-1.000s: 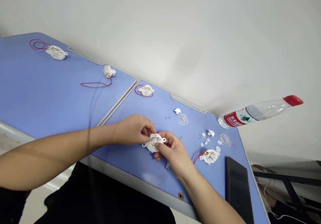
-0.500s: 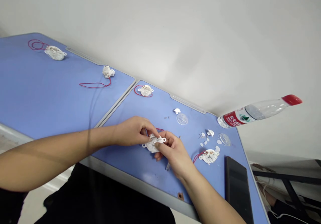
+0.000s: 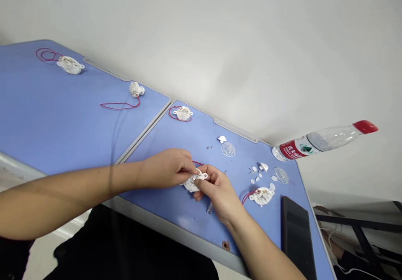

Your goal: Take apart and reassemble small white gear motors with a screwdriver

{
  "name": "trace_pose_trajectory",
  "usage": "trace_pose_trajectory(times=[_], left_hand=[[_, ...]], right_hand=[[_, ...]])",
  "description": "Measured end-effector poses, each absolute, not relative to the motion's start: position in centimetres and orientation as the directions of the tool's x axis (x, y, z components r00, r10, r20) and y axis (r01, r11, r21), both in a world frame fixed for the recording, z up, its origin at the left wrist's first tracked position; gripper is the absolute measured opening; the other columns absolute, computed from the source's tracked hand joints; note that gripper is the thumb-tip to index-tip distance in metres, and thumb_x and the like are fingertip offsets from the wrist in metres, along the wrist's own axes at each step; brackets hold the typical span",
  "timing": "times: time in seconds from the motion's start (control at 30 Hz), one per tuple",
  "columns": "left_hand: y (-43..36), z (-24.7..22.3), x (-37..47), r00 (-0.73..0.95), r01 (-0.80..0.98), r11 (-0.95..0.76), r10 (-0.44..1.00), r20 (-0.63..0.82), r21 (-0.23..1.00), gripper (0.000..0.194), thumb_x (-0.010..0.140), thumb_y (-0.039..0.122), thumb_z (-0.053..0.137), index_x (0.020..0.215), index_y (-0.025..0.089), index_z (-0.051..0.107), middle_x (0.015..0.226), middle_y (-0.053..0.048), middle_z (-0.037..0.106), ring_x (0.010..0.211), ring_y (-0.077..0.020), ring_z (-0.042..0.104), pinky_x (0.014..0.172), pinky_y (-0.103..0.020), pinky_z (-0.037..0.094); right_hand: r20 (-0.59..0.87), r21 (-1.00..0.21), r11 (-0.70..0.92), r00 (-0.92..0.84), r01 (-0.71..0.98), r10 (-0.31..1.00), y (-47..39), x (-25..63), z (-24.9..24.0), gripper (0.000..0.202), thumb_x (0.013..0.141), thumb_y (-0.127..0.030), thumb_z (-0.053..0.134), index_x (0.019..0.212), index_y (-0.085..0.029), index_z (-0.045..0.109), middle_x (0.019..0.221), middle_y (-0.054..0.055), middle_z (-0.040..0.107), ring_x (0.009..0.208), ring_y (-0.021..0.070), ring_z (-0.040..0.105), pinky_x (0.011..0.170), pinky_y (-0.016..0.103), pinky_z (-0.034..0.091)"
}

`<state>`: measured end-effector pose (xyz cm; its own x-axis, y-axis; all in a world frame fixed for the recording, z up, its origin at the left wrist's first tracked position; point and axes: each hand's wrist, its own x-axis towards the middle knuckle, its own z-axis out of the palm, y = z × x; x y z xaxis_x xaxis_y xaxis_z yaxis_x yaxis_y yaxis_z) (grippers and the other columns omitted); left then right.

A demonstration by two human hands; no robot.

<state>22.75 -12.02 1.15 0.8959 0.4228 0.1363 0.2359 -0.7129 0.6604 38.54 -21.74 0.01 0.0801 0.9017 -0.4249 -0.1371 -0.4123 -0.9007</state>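
Left hand (image 3: pixel 172 168) slides farther over the white disc (image 3: pixel 190 184)

Half a second ago the disc's left ear showed clear; now the left hand has moved in to its right and covers nearly all of that ear, while the right hand (image 3: pixel 216 188) stays in place. In the head view, the disc sits between the two hands, above the near edge of the blue desk (image 3: pixel 157 140). The right hand is closed on it, thumb across the face and fingers behind. The left hand is mostly curled, fingertips at the disc's upper rim; whether it pinches is hidden. A red wire (image 3: pixel 197 163) pokes out above the disc.

Reckoned from the held disc, a round unit (image 3: pixel 184 113) with red wire lies at 12 o'clock, a white knobbed piece (image 3: pixel 136 89) at 11, and another wired unit (image 3: pixel 69 65) well apart at 10. Small metal bits (image 3: pixel 207 147) lie at 1 o'clock, and a clear cover (image 3: pixel 228 149) at 2 with a white domed piece (image 3: pixel 222 139) just beside it. At 3 o'clock are a second clear cover (image 3: pixel 281 175) and an opened unit (image 3: pixel 262 196); beyond them, between 2 and 3, is a red-capped bottle (image 3: pixel 320 141). A black phone (image 3: pixel 297 238) lies at 4 o'clock, and a clear tube (image 3: pixel 210 207) at 5, just beside the right hand.
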Motion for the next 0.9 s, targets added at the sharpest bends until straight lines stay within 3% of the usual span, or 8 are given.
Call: trace_pose_trajectory(times=[0.9], left_hand=[[-11.8, -0.4, 23.1, 0.860, 0.215, -0.601, 0.491, 0.142, 0.770, 0.024, 0.078, 0.011, 0.060, 0.094, 0.019, 0.077, 0.076, -0.001, 0.066, 0.068, -0.0093, 0.058, 0.062, -0.017, 0.042]], right_hand=[[-0.440, -0.893, -0.431, 0.045, -0.132, 0.897, -21.8, 38.9, 0.2, 0.025, 0.064, -0.026, 0.072, 0.085, -0.016, 0.064, 0.059, -0.002, 0.064, 0.047, 0.0113, 0.060, 0.044, 0.021, 0.049]])
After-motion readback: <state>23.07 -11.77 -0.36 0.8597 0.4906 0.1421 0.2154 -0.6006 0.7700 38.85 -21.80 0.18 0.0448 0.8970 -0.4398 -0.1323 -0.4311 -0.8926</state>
